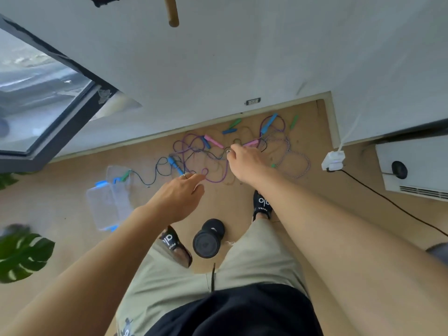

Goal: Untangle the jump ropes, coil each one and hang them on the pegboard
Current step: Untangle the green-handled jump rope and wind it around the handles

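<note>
A tangle of jump ropes [218,156] lies on the wooden floor by the wall: purple, dark and striped cords with pink handles [213,141], blue handles [268,122] and green handles [234,123]. One dark rope [155,175] trails left to a green handle [125,176]. My left hand [179,195] reaches out with straight fingers, its fingertips at a small purple loop [205,171], thumb apart. My right hand [244,163] is over the middle of the tangle, thumb and curled fingers pinching a dark cord there.
A clear plastic box [104,204] with blue clips lies on the floor at left. A black dumbbell [208,238] sits between my feet. At right are a white power strip [334,161], a black cable [388,200] and a white appliance [417,166]. A wooden peg [172,10] sticks out from the wall.
</note>
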